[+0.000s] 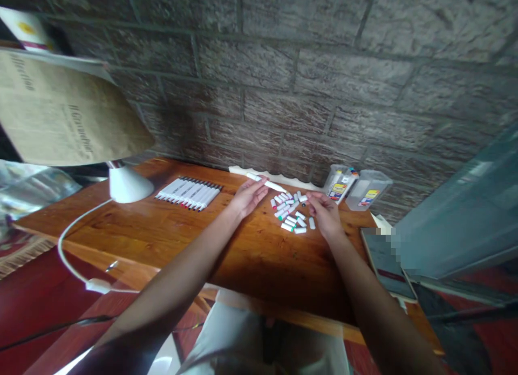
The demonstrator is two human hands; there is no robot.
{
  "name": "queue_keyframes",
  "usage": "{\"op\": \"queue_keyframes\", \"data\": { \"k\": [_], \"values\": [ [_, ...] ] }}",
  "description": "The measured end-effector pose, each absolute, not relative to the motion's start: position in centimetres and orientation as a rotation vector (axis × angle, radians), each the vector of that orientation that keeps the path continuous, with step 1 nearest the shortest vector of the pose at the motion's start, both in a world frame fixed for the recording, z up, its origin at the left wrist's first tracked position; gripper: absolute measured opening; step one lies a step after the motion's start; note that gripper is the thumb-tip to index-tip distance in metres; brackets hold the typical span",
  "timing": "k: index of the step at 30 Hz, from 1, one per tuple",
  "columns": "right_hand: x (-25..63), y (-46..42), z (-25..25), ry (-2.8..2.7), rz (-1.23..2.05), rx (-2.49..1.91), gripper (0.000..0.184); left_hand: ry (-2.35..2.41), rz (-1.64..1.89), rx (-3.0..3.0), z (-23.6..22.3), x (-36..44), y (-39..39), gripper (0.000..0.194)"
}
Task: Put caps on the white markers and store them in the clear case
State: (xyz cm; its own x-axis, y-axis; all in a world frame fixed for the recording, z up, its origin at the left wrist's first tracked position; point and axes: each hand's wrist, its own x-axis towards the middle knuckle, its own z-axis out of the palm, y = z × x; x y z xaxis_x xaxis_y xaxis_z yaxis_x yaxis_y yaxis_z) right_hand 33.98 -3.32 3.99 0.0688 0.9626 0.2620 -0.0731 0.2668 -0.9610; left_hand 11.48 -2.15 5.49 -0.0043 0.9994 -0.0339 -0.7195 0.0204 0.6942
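Over the desk (170, 240), my left hand (247, 196) pinches a white marker (266, 183); my right hand (325, 213) curls, fingers closing on a cap (304, 199) from the pile (291, 213).

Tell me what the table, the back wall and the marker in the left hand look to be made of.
Table: wood, glossy reddish varnish, grain and glare visible. Wall: rough grey stone-look blocks with mortar joints, possibly cladding. Marker, held in the left hand: smooth white barrel, probably plastic.

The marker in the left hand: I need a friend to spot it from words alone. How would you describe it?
On the wooden desk by the brick wall, find the left hand. The marker lies across its fingers, a long white stick, apart from the neat row of markers and longer than the loose caps.
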Motion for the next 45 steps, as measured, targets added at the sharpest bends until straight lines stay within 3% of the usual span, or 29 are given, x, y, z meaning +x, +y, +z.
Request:
{"op": "queue_keyframes", "data": {
  "k": [8,31,45],
  "values": [
    [33.7,-3.6,4.5,-1.185,1.114,-0.926,0.033,0.691,1.454,0.570,5.0,11.9,-1.9,0.013],
    [32.9,-4.2,4.3,-1.337,1.179,-0.904,0.033,0.623,1.391,0.706,6.0,12.2,-2.9,0.032],
    [34.9,-3.5,4.0,-1.442,1.111,-1.028,0.050,0.658,1.195,1.016,4.9,12.7,-3.7,0.027]
  ]
}}
